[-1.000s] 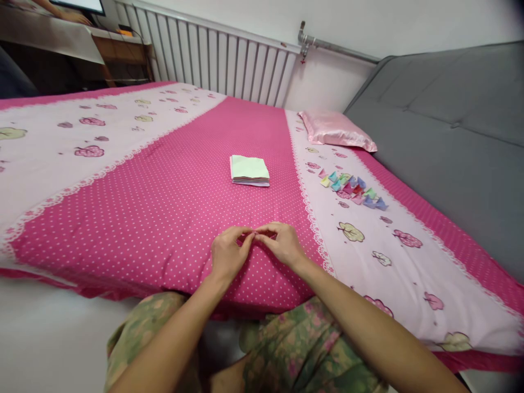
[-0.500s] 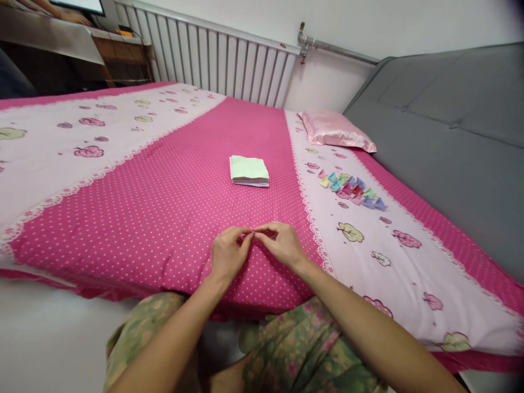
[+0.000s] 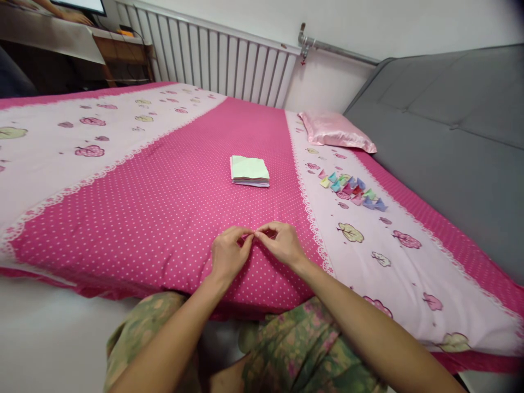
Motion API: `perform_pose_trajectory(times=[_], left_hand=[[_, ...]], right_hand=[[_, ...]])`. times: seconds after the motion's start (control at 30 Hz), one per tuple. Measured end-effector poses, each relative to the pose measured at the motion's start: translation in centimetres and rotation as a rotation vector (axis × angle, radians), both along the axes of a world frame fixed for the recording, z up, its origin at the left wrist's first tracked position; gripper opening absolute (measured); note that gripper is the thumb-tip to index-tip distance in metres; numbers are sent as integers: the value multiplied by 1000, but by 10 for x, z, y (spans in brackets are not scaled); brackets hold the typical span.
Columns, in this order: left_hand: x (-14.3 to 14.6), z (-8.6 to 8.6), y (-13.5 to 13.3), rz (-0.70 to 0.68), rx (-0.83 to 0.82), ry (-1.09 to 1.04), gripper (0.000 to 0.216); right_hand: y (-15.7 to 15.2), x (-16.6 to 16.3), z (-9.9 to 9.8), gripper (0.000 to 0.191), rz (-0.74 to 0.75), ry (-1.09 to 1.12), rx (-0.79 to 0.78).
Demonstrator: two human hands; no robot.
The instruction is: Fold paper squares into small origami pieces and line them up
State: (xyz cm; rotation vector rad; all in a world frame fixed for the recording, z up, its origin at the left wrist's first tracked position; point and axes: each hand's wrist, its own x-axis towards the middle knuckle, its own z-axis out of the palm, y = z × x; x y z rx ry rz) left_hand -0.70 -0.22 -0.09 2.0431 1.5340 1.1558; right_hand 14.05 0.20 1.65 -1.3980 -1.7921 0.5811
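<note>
My left hand (image 3: 231, 252) and my right hand (image 3: 283, 244) meet fingertip to fingertip just above the pink dotted bedspread (image 3: 176, 218), close to its near edge. Thumb and forefinger are pinched together on each. Whatever lies between the tips is mostly hidden; only a tiny pinkish bit shows, hard to tell from the cloth. Beyond them lies a stack of square paper (image 3: 249, 168), pale green on top, with other colours at its edges. Several small folded paper boats (image 3: 355, 190) in many colours are grouped to the right, on the white printed strip.
A pink satin pillow (image 3: 335, 131) rests by the grey padded headboard (image 3: 446, 103). A white radiator (image 3: 213, 52) and a pipe (image 3: 344, 50) line the wall. At far left, another person's hand (image 3: 77, 18) rests on a desk (image 3: 98, 52) with a monitor (image 3: 84, 5).
Hardly anything differs: the fingertips of both hands have shifted very slightly, still pinched together. The paper stack and the paper boats stay where they were.
</note>
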Motion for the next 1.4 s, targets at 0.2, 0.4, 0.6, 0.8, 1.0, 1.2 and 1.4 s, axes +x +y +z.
perform_pose_trajectory(times=[0.2, 0.4, 0.6, 0.8, 1.0, 1.2, 1.4], left_hand=[[-1, 0, 0, -7, -7, -28, 15], [-2, -1, 1, 17, -52, -24, 16], [-4, -3, 5, 47, -78, -37, 16], [-5, -4, 8, 91, -133, -64, 16], [-7, -4, 11, 133, -195, -131, 14], [-8, -9, 16, 165, -210, -152, 12], [-9, -9, 17, 162, -197, -147, 13]], right_hand=[[1, 1, -1, 14, 9, 6, 12], [2, 1, 0, 12, -18, 14, -11], [4, 2, -3, 13, -69, 14, -53], [6, 4, -4, 13, -90, 25, -87], [9, 7, -6, 12, -130, -13, -113], [12, 9, -8, 10, -179, -31, -148], [12, 11, -9, 8, -169, 26, -150]])
